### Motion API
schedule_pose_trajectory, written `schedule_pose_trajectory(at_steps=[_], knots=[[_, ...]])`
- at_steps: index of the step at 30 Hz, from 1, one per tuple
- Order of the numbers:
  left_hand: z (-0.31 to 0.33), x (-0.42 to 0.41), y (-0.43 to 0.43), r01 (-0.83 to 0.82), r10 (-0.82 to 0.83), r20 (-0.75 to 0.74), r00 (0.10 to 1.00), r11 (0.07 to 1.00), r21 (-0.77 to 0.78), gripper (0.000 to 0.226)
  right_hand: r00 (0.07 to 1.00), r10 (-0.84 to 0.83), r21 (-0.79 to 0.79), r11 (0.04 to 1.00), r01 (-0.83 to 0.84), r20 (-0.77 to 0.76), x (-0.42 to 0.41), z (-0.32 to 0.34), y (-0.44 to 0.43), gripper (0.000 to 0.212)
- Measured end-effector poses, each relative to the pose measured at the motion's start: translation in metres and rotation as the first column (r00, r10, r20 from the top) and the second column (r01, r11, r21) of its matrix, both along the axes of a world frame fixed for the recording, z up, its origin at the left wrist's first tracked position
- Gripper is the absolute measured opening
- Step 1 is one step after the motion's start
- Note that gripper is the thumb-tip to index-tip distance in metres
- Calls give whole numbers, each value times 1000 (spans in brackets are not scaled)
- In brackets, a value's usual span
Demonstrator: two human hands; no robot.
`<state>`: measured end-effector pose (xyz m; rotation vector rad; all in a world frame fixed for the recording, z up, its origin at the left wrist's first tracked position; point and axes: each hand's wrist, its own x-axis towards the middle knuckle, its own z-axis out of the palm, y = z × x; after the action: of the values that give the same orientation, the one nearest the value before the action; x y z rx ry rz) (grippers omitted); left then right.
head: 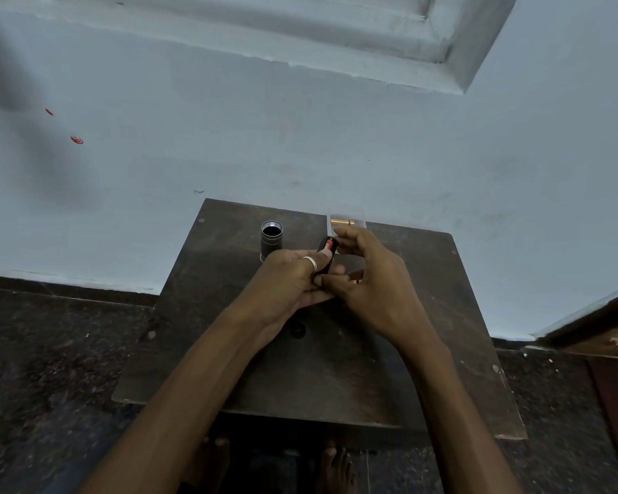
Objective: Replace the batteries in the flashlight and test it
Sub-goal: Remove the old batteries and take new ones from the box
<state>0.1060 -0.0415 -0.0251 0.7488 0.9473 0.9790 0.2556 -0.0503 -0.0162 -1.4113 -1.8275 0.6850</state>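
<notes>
L hand (293,276) is gripping a black battery (328,247) w/ a red label, fingers curling round its lower half and the red end tilting up & away. R hand (371,279) is arching over it, thumb at the near end, forefinger at the far end, apparently pinching it end to end. Can't tell if it's a single cell or a carrier. Prob. the step is readying it for loading. To do that well, the person should be checking +/- markings first, then steadying the flashlight body (272,238) w/ one hand while lowering the cell straight in. The body is standing upright on the table (336,369), open end up, just beyond the L knuckles, so it's looking easy to tip. A clear box (346,212) is sitting right behind the R fingertips, holding a copper-coloured cell (341,222), so a careless reach could be knocking it. Something orange is showing under the R palm, too hidden to ID.
</notes>
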Motion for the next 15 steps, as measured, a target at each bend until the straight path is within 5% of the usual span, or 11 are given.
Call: schedule_pose_trajectory(at_steps=[15], knots=[[-2, 4, -1, -49, 50, -76, 996, 999, 13, 27, 1000, -1, 30, 1000, 1, -8, 1, -6, 3, 78]])
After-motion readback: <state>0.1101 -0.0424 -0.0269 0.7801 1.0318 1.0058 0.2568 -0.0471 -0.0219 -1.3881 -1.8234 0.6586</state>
